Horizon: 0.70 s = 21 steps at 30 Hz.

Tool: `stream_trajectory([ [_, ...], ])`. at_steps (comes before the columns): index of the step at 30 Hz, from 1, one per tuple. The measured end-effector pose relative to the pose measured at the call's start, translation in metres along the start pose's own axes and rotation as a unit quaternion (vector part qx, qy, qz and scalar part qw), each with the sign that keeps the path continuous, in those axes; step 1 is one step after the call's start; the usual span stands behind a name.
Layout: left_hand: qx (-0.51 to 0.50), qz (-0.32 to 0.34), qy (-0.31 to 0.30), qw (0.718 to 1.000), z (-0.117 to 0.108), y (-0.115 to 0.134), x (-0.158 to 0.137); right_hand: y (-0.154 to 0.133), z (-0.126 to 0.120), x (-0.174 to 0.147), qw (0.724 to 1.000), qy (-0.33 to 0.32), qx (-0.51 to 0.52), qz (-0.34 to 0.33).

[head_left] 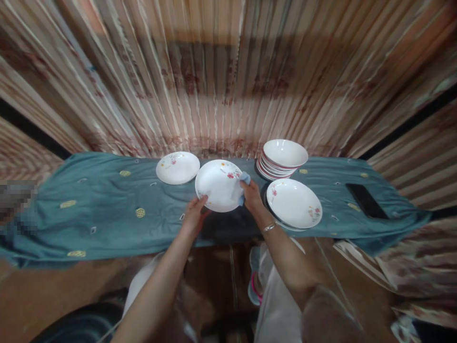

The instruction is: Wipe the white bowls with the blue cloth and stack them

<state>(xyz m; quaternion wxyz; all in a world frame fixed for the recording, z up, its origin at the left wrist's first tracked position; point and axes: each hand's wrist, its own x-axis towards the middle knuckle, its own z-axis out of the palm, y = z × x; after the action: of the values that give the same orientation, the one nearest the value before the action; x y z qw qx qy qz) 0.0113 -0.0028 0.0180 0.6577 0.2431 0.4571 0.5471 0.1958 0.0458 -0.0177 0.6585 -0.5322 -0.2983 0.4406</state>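
A white plate (218, 188) with a small flower pattern is held up in front of me, above the cloth-covered table. My left hand (194, 212) grips its lower left rim, thumb on top. At the right rim my right hand (253, 196) is closed round a light blue cloth (244, 179), which touches the plate's edge. Another flowered plate (177, 168) lies to the left, just behind the held one. On the right, beside my right wrist, sits a flowered plate (293, 203) on top of what looks like a stack.
A stack of bowls (284, 155) with red rims stands at the back right. Farther right lies a black phone (366, 201). The table wears a green patterned cloth (114, 209). Pleated curtains (214, 95) hang close behind it. A dark round object (82, 324) is on the floor.
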Motion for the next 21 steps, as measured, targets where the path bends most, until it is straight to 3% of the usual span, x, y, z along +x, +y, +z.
stream_trajectory([
  [2, 0.003, -0.001, -0.007, 1.000, 0.000, -0.002, 0.000, 0.002, -0.001, 0.003, 0.999, 0.000, -0.037, -0.018],
  [5, 0.005, -0.005, -0.005, 1.000, -0.003, -0.006, 0.002, -0.004, -0.007, 0.010, 0.988, 0.007, -0.115, -0.104],
  [9, 0.023, -0.006, 0.017, 1.000, -0.004, -0.009, 0.003, -0.019, -0.014, 0.013, 0.946, 0.018, -0.246, -0.212],
  [12, 0.051, -0.001, -0.007, 0.999, -0.001, -0.009, 0.001, -0.023, -0.013, 0.006, 0.914, -0.042, -0.324, -0.240],
  [14, 0.067, -0.003, -0.020, 0.998, 0.002, -0.010, -0.001, -0.021, -0.011, -0.001, 0.877, -0.104, -0.398, -0.248],
  [18, 0.087, -0.008, -0.023, 0.996, 0.005, -0.011, -0.002, -0.017, -0.008, -0.015, 0.771, -0.209, -0.554, -0.233],
  [21, 0.097, -0.005, -0.018, 0.995, 0.004, -0.014, 0.002, -0.021, -0.008, -0.021, 0.732, -0.229, -0.593, -0.243],
])
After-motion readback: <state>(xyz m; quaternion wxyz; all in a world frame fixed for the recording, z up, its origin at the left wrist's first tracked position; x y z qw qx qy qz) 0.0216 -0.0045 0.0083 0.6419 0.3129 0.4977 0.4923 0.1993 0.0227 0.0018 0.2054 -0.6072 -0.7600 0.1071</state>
